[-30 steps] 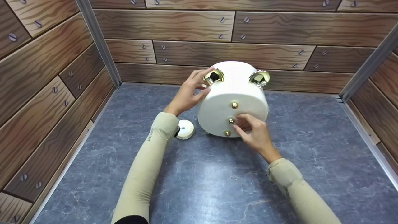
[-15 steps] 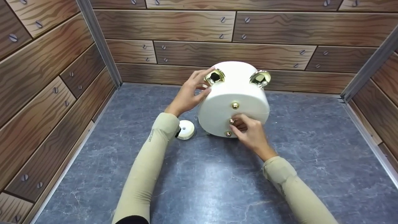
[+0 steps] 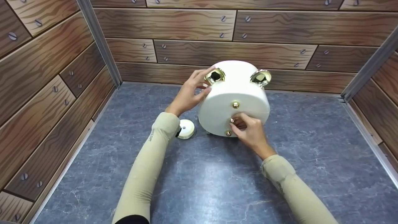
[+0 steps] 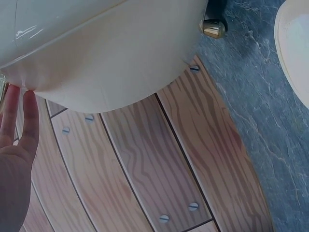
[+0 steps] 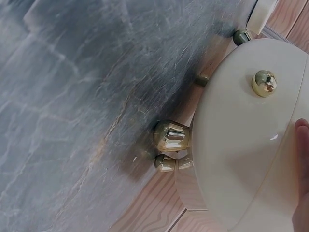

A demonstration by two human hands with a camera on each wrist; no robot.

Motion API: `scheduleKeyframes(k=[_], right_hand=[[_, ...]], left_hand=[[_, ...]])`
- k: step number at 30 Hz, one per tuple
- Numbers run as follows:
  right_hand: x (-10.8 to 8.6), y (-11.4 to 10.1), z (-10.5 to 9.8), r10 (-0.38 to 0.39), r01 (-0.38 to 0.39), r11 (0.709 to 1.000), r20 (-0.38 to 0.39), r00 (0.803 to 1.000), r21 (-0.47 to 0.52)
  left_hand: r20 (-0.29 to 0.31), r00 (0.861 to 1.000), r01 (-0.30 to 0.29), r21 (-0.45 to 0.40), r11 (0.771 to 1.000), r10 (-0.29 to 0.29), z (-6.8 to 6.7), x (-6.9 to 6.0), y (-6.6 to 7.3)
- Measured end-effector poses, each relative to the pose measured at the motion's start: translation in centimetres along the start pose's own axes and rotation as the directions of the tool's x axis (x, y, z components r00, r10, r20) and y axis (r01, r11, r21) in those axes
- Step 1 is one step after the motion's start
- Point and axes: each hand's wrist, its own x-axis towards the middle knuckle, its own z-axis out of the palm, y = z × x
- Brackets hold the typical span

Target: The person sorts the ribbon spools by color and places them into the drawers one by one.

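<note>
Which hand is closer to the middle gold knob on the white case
Right. The right hand pinches the knob; the left hand is higher up, beside a gold cup.

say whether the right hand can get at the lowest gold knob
Probably yes: the right hand is at the middle gold knob, and the lowest gold knob sits just below, with nothing seen covering it.

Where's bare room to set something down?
The marbled surface is bare between the left sleeve and right sleeve, in front of the white case, and from each sleeve toward the left wall and right wall. It's crowded between the left cuff and case, where the white disc sits, and at the middle gold knob, pinched by the right hand.
</note>
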Motion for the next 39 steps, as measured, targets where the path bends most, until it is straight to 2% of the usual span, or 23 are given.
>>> scheduleKeyframes(k=[4, 20, 29, 39], right_hand=[[0.0, 0.0, 0.0, -0.009, 0.009, 1.0, -0.006, 1.0, 0.017], [0.0, -0.1, 0.0, -0.018, 0.018, 0.999, 0.001, 1.0, 0.032], [-0.5, -0.3, -0.2, -0.067, 0.067, 0.998, 0.006, 0.998, 0.018], [-1.1, -0.7, -0.2, -0.08, 0.08, 0.997, 0.005, 0.997, 0.021]], left_hand=[[0.001, 1.0, -0.012, -0.009, 1.0, 0.012, 0.0, 0.1, 0.1], [-0.004, 1.0, -0.001, -0.011, 1.0, 0.001, 0.0, 0.1, 0.2], [0.004, 1.0, 0.003, 0.012, 1.0, -0.003, -0.1, 0.0, 0.3], [0.011, 1.0, 0.016, 0.034, 0.999, -0.016, -0.2, -0.1, 0.3]])
